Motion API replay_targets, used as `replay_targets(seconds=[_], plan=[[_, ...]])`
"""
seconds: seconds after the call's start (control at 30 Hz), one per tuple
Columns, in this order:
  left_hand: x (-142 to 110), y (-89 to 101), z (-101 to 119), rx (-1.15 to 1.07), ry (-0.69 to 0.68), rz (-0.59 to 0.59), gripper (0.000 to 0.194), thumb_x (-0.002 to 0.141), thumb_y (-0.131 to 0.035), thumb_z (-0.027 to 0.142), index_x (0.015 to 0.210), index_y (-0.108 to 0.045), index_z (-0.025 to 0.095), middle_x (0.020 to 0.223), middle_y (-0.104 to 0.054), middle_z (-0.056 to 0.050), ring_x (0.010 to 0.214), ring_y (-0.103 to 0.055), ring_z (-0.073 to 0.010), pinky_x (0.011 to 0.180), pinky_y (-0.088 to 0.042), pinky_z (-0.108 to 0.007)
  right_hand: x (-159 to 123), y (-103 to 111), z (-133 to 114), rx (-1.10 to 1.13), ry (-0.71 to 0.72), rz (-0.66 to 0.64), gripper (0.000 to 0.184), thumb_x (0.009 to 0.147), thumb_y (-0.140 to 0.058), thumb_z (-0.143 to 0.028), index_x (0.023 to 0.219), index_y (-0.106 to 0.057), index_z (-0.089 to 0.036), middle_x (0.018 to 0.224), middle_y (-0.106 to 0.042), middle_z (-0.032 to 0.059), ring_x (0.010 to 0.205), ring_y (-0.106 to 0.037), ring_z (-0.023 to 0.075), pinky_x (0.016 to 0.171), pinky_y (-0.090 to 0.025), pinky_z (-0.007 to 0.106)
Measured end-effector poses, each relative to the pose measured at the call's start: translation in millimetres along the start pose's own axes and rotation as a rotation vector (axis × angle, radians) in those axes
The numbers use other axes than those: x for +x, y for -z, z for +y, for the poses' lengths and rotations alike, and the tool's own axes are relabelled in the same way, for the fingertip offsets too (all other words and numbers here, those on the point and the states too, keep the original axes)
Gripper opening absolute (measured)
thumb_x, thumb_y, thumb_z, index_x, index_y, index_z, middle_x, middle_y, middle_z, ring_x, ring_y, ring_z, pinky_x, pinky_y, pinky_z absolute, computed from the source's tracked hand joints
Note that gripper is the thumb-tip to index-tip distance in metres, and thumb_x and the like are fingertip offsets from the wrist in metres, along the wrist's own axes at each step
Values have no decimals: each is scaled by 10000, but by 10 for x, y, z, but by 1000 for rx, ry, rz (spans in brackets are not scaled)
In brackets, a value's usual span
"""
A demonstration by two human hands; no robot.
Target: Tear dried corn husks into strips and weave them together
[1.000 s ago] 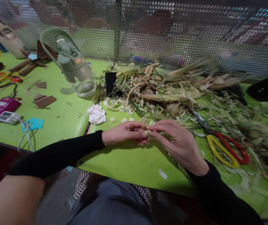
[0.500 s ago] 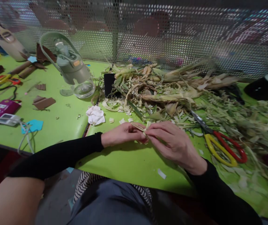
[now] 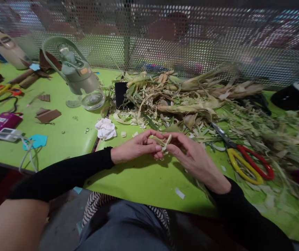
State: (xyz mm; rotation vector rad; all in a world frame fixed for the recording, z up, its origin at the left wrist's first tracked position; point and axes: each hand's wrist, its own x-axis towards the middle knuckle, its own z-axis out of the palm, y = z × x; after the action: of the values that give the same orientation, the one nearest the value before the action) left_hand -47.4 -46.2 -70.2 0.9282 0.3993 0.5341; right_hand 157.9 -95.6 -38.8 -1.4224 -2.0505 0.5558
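A small pale corn husk strip [image 3: 166, 143], bent or knotted at its middle, is held up just over the green table. My left hand [image 3: 141, 146] pinches it from the left, thumb on the near side and fingers curled behind. From the right, my right hand [image 3: 191, 153] closes on the strip's other side with thumb and forefinger. The fingers partly cover the strip, so its full shape is hidden. Behind both hands lies a heap of dry corn husks [image 3: 181, 109]. Scissors [image 3: 246, 164] with red and yellow handles rest right of my right hand.
Left of the husks stand a clear bottle with a green lid [image 3: 83, 78] and a dark phone-like slab [image 3: 121, 94]. Crumpled white paper [image 3: 106, 129] sits before them. A purple packet [image 3: 1, 122] and cable lie far left. A perforated metal screen [image 3: 128, 38] borders the back.
My right fingers have shifted and spread a little around the strip, and its upright end now shows between my hands. My left fingers have lifted slightly.
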Motion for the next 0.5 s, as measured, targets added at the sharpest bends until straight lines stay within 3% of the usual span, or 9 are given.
replay_targets(seconds=[0.07, 0.2, 0.4, 0.5], plan=[[0, -9, -22, 9, 3, 17, 326, 861, -775, 278, 1039, -525, 170, 762, -725, -17, 713, -669, -121, 778, -499, -288, -7, -64, -13, 52, -40, -13, 321, 1018, -504, -477, 1070, -647, -194, 720, -685, 7, 547, -581, 142, 498, -432, 260], [6, -30, -75, 56, -25, 98, 293, 872, -759, 268, 978, -502, 173, 716, -708, 4, 682, -651, -103, 751, -486, -269, -16, -196, -29, 149, -123, 49, 312, 1010, -505, -484, 953, -617, -198, 674, -650, -8, 526, -540, 126, 488, -397, 253], [-12, -72, -86, 120, -22, 112, 335, 855, -771, 300, 976, -484, 177, 733, -716, 5, 704, -672, -105, 727, -483, -255, 19, -212, -21, 467, -329, -93, 455, 902, -609, -635, 802, -623, -192, 622, -616, -13, 490, -468, 104, 439, -377, 231], [-23, -96, -71, 120, -28, 123, 338, 854, -770, 276, 993, -477, 180, 733, -725, 6, 699, -677, -105, 735, -492, -259, 19, -179, -23, 536, -379, -98, 465, 872, -643, -650, 794, -625, -191, 612, -605, -18, 490, -470, 99, 440, -380, 226]])
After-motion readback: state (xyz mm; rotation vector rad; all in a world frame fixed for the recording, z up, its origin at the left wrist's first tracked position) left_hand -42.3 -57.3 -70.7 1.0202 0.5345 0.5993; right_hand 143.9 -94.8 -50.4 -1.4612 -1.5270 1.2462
